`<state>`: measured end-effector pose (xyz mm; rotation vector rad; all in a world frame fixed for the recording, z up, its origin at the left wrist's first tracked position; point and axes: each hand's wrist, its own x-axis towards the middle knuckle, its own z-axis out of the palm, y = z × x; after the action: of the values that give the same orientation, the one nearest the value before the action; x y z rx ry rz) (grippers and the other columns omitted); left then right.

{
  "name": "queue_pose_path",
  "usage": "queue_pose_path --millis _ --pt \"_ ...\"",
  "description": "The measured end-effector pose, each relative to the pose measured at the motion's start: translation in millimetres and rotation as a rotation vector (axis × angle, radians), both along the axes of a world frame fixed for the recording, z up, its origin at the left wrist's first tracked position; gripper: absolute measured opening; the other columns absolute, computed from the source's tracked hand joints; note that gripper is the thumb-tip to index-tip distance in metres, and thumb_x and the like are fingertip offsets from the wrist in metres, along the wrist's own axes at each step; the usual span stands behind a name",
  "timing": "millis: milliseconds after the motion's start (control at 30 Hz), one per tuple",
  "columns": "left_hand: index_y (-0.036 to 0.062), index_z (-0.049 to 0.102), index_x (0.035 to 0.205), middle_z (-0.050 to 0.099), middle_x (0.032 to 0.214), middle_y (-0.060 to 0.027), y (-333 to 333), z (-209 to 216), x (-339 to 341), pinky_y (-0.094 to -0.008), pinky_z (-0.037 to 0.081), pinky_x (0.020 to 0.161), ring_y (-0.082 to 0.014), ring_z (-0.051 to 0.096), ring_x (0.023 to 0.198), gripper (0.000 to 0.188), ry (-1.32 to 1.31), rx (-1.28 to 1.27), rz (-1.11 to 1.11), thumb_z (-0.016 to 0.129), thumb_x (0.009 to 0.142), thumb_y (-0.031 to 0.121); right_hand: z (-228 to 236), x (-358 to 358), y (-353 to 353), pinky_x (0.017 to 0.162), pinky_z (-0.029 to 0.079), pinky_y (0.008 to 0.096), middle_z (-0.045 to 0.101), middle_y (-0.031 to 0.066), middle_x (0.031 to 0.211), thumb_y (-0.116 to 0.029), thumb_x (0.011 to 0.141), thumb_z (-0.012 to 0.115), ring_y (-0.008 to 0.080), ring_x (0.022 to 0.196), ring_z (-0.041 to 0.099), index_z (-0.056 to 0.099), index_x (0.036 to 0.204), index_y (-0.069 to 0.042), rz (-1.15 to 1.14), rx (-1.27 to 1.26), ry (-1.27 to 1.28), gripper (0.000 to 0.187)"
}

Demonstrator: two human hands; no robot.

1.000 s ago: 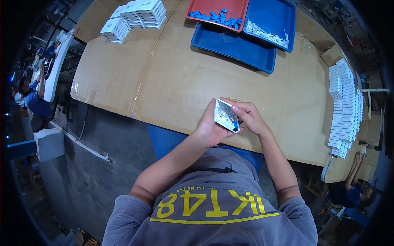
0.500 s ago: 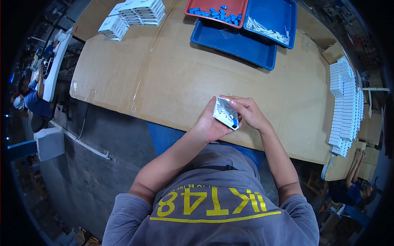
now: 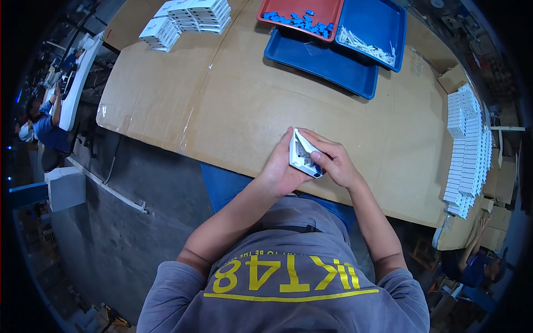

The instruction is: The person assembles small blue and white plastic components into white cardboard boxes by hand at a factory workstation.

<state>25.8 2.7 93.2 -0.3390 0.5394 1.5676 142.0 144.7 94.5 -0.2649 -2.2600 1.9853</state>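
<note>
Close to my body, over the table's front edge, a small white box (image 3: 299, 151) rests in my left hand (image 3: 279, 169), whose fingers curl round its left side and underside. Its opening shows grey and white contents, and something dark blue sits at the near corner. My right hand (image 3: 335, 161) grips the box's right side, with the thumb bent over a white flap or lid that stands at a slant. The right fingers behind that flap are partly hidden. What the contents are is too small to make out.
Ahead on the cardboard-covered table (image 3: 244, 105) stand a red tray (image 3: 302, 8) of blue pieces, a blue tray (image 3: 377, 16) of white sticks and a lower blue tray (image 3: 327, 69). White boxes are stacked at far left (image 3: 189, 16) and right (image 3: 463, 150). Other people sit at both sides.
My right hand has shifted slightly down, and its thumb now lies nearer the box's near corner. The white flap has swung further over, so less of the inside shows. The view has shifted slightly.
</note>
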Motion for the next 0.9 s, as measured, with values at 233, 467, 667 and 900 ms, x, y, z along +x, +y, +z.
queue_pose_path --millis 233,467,667,900 --pt "0.0140 0.052 0.144 0.063 0.134 -0.0087 -10 5 4 -0.0468 0.051 0.104 -0.0247 0.062 0.123 0.057 0.129 0.074 0.045 0.030 0.112 0.056 14 5 -10 0.122 0.036 0.0449 0.048 0.0195 0.160 -0.028 0.096 0.069 0.0398 0.150 0.043 0.054 0.152 -0.004 0.047 0.267 0.140 0.063" --pt "0.0136 0.052 0.143 0.064 0.132 -0.0062 -16 22 10 -0.0410 0.052 0.102 -0.0214 0.063 0.123 0.056 0.238 0.000 0.066 0.030 0.113 0.056 22 9 -19 0.122 0.036 0.0482 0.047 0.0214 0.160 -0.042 0.093 0.073 0.0415 0.148 0.044 0.054 0.152 -0.005 0.040 0.453 0.214 0.073" --pt "0.0117 0.051 0.144 0.063 0.132 -0.0081 -19 24 12 -0.0406 0.053 0.102 -0.0227 0.064 0.122 0.059 0.267 -0.001 0.071 0.030 0.112 0.057 29 7 -25 0.119 0.038 0.0516 0.048 0.0235 0.158 -0.046 0.092 0.074 0.0444 0.145 0.047 0.056 0.150 -0.004 0.034 0.570 0.283 0.073" --pt "0.0112 0.050 0.145 0.063 0.132 -0.0096 -23 28 8 -0.0425 0.055 0.100 -0.0238 0.065 0.122 0.062 0.296 -0.009 0.047 0.031 0.111 0.060 25 3 -30 0.117 0.040 0.0534 0.048 0.0249 0.157 -0.048 0.092 0.074 0.0462 0.143 0.048 0.058 0.149 -0.004 0.026 0.612 0.338 0.074"
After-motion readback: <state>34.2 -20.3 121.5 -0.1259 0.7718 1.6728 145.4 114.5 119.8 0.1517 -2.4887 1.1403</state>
